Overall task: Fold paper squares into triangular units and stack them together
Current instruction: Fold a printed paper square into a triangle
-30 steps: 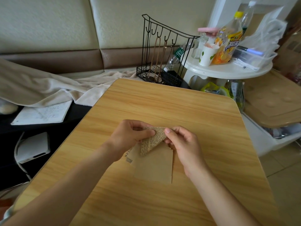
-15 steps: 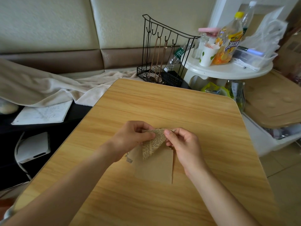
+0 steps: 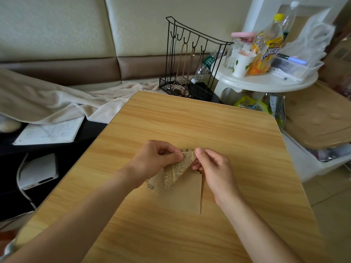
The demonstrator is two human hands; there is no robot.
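We are working at the middle of the wooden desk [image 3: 190,118]. Our left hand [image 3: 153,160] and right hand [image 3: 214,168] are both pinching the brown paper square [image 3: 182,194], its newsprint-patterned corner [image 3: 176,169] folded down over it.

On the wooden worktop [image 3: 190,126] both hands pinch one paper square [image 3: 180,192] — left hand [image 3: 153,160] and right hand [image 3: 214,168] folding its newsprint corner over the plain brown side.
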